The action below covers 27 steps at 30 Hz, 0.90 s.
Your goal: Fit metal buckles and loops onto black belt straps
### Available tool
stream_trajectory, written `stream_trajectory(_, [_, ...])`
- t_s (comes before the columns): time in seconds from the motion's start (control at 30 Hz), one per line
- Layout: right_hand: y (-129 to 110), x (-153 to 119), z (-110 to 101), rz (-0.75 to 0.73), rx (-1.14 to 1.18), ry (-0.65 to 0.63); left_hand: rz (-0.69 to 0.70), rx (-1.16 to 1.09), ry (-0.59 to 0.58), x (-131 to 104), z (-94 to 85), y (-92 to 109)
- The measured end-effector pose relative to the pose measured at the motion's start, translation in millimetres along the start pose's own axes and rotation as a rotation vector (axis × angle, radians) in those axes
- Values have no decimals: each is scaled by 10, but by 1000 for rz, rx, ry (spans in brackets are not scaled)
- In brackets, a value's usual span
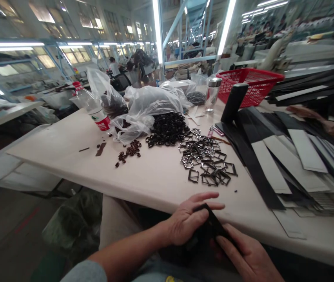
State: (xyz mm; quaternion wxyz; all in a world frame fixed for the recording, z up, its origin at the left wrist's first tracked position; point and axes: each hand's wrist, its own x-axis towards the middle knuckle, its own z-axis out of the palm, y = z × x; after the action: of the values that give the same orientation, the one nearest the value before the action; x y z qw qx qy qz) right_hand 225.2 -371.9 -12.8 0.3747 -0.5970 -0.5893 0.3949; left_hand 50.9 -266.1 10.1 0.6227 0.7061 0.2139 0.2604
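At the table's front edge, my left hand (186, 221) presses its thumb on the upper end of a black strip (211, 221), with other fingers stretched out beyond it. Lower right, my right hand (245, 252) grips the same strip between thumb and fingers. The strip's lower part is lost in dark shadow over my lap. Beyond the hands lies a pile of metal buckles (206, 156). Left of it are a heap of black loops (168, 129) and some small brown loops (131, 150).
Black and white strips (275, 160) cover the right of the table (155, 176). Behind stand a black cylinder (234, 102), a glass jar (212, 96) and a red basket (252, 84). Plastic bags (155, 100) and a red-labelled bottle (98, 115) stand at the back left.
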Motion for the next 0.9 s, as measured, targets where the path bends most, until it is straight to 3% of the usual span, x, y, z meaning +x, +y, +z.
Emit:
stream_trajectory(0.07, [73, 14, -85, 28, -53, 60, 15, 78, -25, 70, -158, -32])
stream_trajectory(0.13, [172, 56, -209, 59, -106, 161, -1, 196, 36, 169, -412, -94])
stream_trajectory(0.2, [268, 130, -337, 106, -145, 276, -33, 416, 186, 297, -775, -163])
stream_trajectory(0.3, [365, 267, -462, 166, -194, 388, -76, 960, 417, 526, -1442, -231])
stream_trajectory(0.4, [409, 365, -493, 162, -201, 395, -139, 1144, 531, 749, -2030, -270])
stream_trajectory(0.47, [424, 389, -490, 151, -184, 383, -184, 1192, 560, 864, -2276, -304])
stream_trajectory(0.6, [438, 372, -486, 131, -182, 378, -238, 1257, 558, 971, -2407, -381])
stream_trajectory(0.9, [210, 369, -440, 151, -106, 383, -190, 1287, 488, 896, -2176, -321])
